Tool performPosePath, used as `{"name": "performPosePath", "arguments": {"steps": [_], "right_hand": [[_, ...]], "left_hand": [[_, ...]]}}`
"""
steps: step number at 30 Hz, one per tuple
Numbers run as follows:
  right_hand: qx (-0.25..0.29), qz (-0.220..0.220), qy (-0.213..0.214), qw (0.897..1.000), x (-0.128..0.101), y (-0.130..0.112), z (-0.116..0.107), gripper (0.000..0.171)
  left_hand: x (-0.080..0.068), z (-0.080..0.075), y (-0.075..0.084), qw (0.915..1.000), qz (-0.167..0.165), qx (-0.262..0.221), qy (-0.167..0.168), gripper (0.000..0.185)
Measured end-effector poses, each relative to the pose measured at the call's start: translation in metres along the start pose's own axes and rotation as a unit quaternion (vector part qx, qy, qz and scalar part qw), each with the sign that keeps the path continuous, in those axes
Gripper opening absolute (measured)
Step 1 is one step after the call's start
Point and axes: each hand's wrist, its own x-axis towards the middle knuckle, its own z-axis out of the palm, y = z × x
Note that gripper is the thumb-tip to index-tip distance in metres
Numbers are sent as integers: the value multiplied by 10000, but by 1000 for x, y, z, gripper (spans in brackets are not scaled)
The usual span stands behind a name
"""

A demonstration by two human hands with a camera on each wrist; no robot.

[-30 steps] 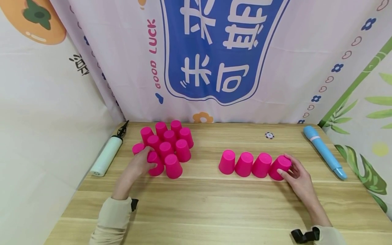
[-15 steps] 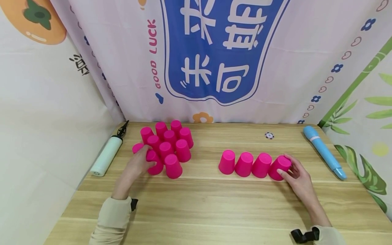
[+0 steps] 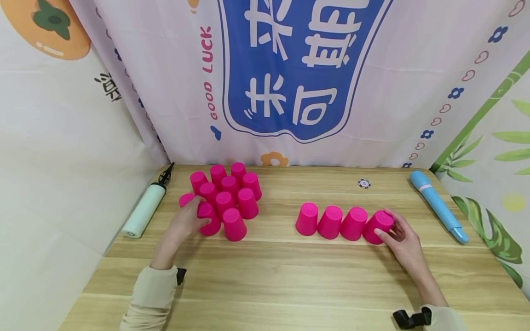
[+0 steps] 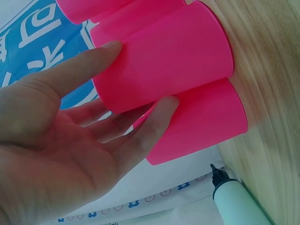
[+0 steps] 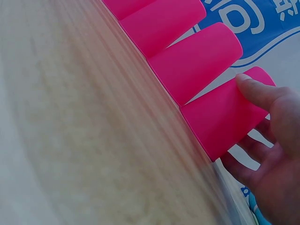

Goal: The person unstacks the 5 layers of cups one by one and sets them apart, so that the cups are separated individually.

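Note:
Upside-down pink plastic cups stand on the wooden table in two groups. In the head view my left hand [image 3: 187,219] grips a pink cup [image 3: 210,221] at the near left of a tight cluster. The left wrist view shows the thumb on one side of that cup [image 4: 164,58] and the fingers reaching round the other, with another cup [image 4: 201,119] beside it. My right hand [image 3: 403,241] holds the rightmost cup [image 3: 380,226] of a straight row, thumb in front. The right wrist view shows this cup [image 5: 225,119] with its rim on the table.
A pale green hand pump [image 3: 145,210] lies at the left table edge. On the right lies a light blue tube-shaped object [image 3: 439,204]. A small round chip [image 3: 364,183] sits near the back. Printed curtains [image 3: 178,92] hang behind the table.
The cup in my left hand has shifted slightly left and back, into line with its neighbours. My right hand and the row of cups have stayed still.

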Motion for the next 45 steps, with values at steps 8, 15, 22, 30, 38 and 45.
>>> {"name": "performPosePath", "arguments": {"steps": [8, 15, 22, 30, 38, 45], "right_hand": [[-5, -48, -3, 10000, 1, -2, 0, 66], [-6, -21, -15, 10000, 2, -3, 0, 66], [-15, -31, -43, 10000, 3, -5, 0, 65], [-29, -51, -22, 10000, 4, -6, -3, 65], [90, -22, -1, 10000, 0, -4, -1, 65], [143, -80, 7, 9999, -2, -2, 0, 64]], "left_hand": [[-1, -2, -1, 9999, -77, -65, 33, 50], [-3, -4, -1, 9999, -83, -95, -55, 56], [-27, -30, 15, 9993, -88, -310, 214, 57], [-46, -37, 56, 9842, 762, -9, 1597, 11], [-44, -2, 101, 9679, 1822, -286, 1708, 11], [-27, 34, 131, 9679, 2114, -666, 1186, 11]]}}
